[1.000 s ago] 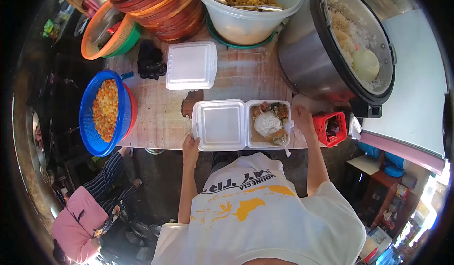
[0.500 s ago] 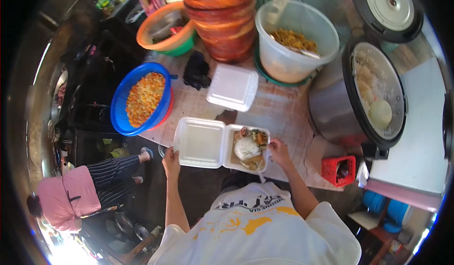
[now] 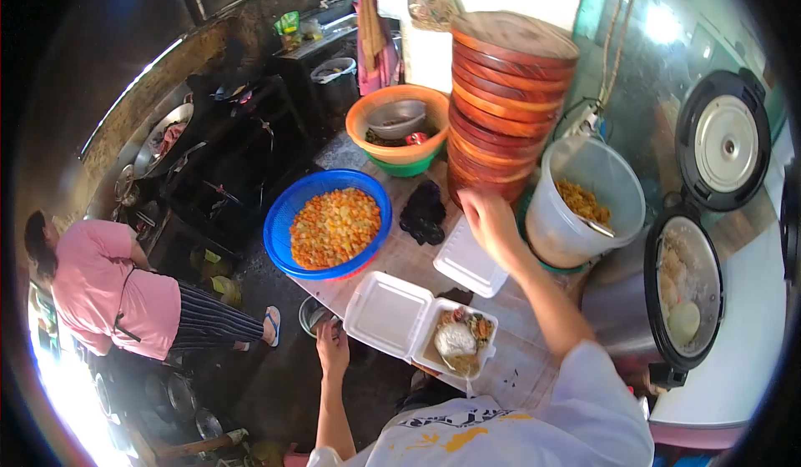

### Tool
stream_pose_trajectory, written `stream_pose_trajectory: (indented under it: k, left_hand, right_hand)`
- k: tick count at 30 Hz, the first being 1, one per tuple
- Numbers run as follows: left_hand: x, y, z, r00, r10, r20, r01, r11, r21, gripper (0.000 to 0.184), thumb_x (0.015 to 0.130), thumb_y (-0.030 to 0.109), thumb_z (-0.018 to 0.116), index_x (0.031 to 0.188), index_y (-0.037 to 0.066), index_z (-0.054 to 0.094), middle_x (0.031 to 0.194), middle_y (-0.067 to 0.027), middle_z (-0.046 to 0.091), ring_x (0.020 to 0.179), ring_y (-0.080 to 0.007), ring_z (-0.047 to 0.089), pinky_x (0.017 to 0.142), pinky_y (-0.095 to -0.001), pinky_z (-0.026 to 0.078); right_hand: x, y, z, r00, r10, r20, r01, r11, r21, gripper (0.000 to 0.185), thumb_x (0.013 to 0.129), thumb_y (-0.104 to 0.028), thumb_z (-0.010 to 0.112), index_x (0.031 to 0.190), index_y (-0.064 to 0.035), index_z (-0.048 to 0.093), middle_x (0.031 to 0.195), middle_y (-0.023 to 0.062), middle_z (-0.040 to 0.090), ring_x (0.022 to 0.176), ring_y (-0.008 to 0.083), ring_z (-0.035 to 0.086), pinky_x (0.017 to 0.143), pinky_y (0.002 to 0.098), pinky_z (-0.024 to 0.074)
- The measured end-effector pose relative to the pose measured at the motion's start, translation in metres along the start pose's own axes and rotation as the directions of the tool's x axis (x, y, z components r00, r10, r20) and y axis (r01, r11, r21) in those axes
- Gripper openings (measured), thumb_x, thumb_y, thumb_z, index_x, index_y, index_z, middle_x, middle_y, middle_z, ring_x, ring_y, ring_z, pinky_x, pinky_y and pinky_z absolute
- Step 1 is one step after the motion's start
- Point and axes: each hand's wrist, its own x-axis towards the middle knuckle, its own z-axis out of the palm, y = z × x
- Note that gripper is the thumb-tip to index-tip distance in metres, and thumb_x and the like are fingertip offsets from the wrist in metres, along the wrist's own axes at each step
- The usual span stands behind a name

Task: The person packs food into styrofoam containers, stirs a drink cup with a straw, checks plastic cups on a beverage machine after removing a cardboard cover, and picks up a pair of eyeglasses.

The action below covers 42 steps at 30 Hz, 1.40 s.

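An open white foam box lies at the table's near edge, its lid half to the left. Its right half holds white rice with several side foods. Beside the lid's lower left corner is my left hand, fingers bent; whether they touch the lid is unclear. My right hand is raised over the closed white foam box, near the foot of the red-brown stack. Its fingers point up and left, and what they hold, if anything, cannot be made out.
A blue basket of diced orange and yellow food and a black plastic bag are on the left. A clear tub and an open rice cooker are on the right. A person in pink bends at far left.
My right hand has left the filled box and reached forward over the closed box. The view has swung left and up, and the filled box now rests on the table edge.
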Motion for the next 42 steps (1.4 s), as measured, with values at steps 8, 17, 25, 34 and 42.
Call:
stream_pose_trajectory:
  k: [8, 17, 25, 34, 42]
  left_hand:
    - [-0.043, -0.010, -0.050, 0.966, -0.202, -0.162, 0.185, 0.976, -0.114, 0.025, 0.076, -0.010, 0.053, 0.100, -0.002, 0.055, 0.099, -0.0135, 0.053, 0.087, -0.0227, 0.058, 0.062, -0.0271, 0.051]
    - [-0.028, 0.008, -0.083, 0.938, -0.189, -0.290, 0.188, 0.982, -0.032, 0.026, 0.080, -0.004, 0.051, 0.102, 0.007, 0.061, 0.092, -0.0113, 0.057, 0.071, -0.0260, 0.056, 0.059, -0.0298, 0.046]
    - [0.055, 0.037, -0.068, 0.995, -0.052, -0.089, 0.029, 0.969, -0.246, 0.022, 0.075, -0.011, 0.051, 0.095, -0.001, 0.056, 0.095, -0.0127, 0.055, 0.083, -0.0217, 0.059, 0.063, -0.0264, 0.049]
    - [0.127, 0.130, -0.060, 0.946, 0.310, -0.098, -0.325, 0.902, -0.286, 0.021, 0.075, -0.013, 0.051, 0.090, -0.002, 0.059, 0.094, -0.0158, 0.058, 0.087, -0.0287, 0.059, 0.072, -0.0327, 0.048]
    - [0.252, 0.279, -0.071, 0.780, 0.560, -0.278, -0.599, 0.541, -0.590, 0.015, 0.084, -0.007, 0.048, 0.094, -0.003, 0.058, 0.095, -0.0107, 0.057, 0.084, -0.0174, 0.058, 0.074, -0.0263, 0.046]
  right_hand:
    - [0.317, 0.010, 0.120, 0.957, -0.275, 0.090, 0.254, 0.651, -0.716, 0.034, 0.085, -0.015, 0.044, 0.114, -0.0006, 0.055, 0.143, 0.0096, 0.025, 0.134, 0.0244, 0.015, 0.108, 0.0471, 0.0128]
    - [0.403, 0.034, 0.149, 0.959, -0.265, -0.097, 0.056, 0.516, -0.855, 0.030, 0.083, -0.014, 0.045, 0.110, -0.0057, 0.057, 0.127, 0.0105, 0.047, 0.127, 0.0185, 0.031, 0.105, 0.0436, 0.0163]
    - [0.391, -0.003, 0.048, 0.728, 0.004, -0.686, 0.255, 0.927, 0.276, 0.015, 0.073, -0.011, 0.070, 0.085, -0.0028, 0.063, 0.074, 0.0058, 0.066, 0.065, 0.0190, 0.061, 0.062, 0.0301, 0.0458]
    - [0.372, 0.003, -0.040, 0.920, 0.320, -0.226, 0.026, 0.526, 0.850, 0.025, 0.073, -0.008, 0.072, 0.095, -0.0013, 0.062, 0.088, 0.0073, 0.066, 0.077, 0.0118, 0.060, 0.073, 0.0248, 0.0470]
    - [0.382, 0.003, -0.065, 0.930, 0.308, -0.200, 0.006, 0.531, 0.848, 0.022, 0.076, -0.011, 0.068, 0.092, 0.0012, 0.059, 0.079, 0.0059, 0.063, 0.071, 0.0122, 0.057, 0.063, 0.0284, 0.0477]
